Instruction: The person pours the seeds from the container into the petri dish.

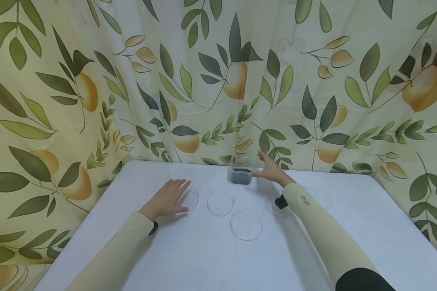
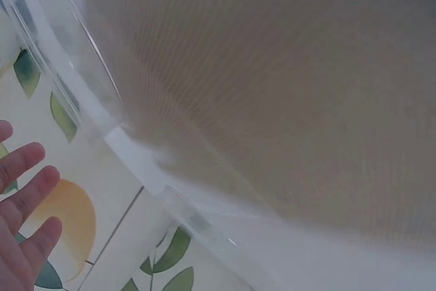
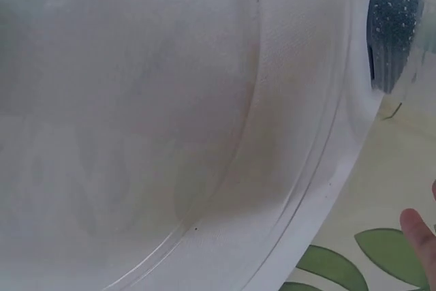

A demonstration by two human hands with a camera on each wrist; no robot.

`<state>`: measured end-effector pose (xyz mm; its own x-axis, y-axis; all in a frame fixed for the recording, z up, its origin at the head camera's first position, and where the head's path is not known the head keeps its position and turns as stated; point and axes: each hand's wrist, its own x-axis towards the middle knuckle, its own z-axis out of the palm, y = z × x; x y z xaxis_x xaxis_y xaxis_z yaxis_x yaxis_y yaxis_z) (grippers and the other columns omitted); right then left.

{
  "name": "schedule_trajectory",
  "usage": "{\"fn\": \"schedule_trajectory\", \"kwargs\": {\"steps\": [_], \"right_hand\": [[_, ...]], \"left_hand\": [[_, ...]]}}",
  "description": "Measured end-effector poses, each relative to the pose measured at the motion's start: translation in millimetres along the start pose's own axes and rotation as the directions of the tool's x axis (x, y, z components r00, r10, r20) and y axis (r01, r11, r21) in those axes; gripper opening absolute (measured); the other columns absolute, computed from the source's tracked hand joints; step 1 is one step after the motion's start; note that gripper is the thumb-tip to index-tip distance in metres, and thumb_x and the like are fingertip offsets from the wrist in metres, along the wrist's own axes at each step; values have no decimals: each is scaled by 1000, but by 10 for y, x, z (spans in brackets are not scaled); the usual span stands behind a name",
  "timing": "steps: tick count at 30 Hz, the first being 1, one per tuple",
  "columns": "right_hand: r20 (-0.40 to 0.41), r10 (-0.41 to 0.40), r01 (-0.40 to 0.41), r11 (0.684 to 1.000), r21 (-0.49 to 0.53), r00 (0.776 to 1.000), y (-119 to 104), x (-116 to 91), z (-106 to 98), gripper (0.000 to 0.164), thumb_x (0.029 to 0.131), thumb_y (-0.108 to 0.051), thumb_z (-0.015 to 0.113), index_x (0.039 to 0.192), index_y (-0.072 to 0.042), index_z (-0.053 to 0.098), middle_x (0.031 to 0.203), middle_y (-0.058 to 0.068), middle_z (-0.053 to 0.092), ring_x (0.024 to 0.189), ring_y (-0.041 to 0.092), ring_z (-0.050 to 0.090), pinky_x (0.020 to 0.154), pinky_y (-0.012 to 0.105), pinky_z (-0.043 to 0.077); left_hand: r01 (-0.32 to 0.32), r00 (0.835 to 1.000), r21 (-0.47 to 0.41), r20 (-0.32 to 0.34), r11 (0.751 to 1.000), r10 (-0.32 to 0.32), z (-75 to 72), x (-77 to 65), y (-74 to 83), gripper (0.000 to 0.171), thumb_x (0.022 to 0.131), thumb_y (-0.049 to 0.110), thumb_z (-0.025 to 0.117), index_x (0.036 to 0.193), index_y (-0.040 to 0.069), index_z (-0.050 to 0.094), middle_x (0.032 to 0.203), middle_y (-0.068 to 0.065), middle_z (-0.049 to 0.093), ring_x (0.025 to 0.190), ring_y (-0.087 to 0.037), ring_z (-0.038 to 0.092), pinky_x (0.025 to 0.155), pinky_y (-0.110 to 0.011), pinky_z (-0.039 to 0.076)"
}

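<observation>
A clear square container with dark contents stands near the back edge of the table. Beside its right wall is my right hand, thumb close to the wall and fingers spread upward. In the right wrist view the container's dark contents show at the top right, with one fingertip below. My left hand hovers palm down with straight, spread fingers, partly covering a clear round dish. Some left fingers show in the left wrist view. Neither hand holds anything.
Between the arms lie two more clear round dishes, one in the middle and one nearer. Others lie back left, by the right wrist and farther right. A leaf-patterned curtain hangs behind the white table.
</observation>
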<state>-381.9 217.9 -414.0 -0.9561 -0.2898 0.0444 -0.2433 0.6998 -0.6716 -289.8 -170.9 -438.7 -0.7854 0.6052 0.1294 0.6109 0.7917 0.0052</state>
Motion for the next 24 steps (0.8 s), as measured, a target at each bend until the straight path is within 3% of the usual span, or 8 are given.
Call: {"fn": "schedule_trajectory", "kwargs": {"steps": [24], "right_hand": [[83,-19,15,999,49,996,110,192,143,111,72,-30,81,149,2,7,152,25,22,138,42,27,111,55,26]], "left_hand": [[48,997,10,62,999,-49,70,15,-69,88,82,58,61,144,3,33,143,-16,42,134,-32,38,114,-50,25]]}}
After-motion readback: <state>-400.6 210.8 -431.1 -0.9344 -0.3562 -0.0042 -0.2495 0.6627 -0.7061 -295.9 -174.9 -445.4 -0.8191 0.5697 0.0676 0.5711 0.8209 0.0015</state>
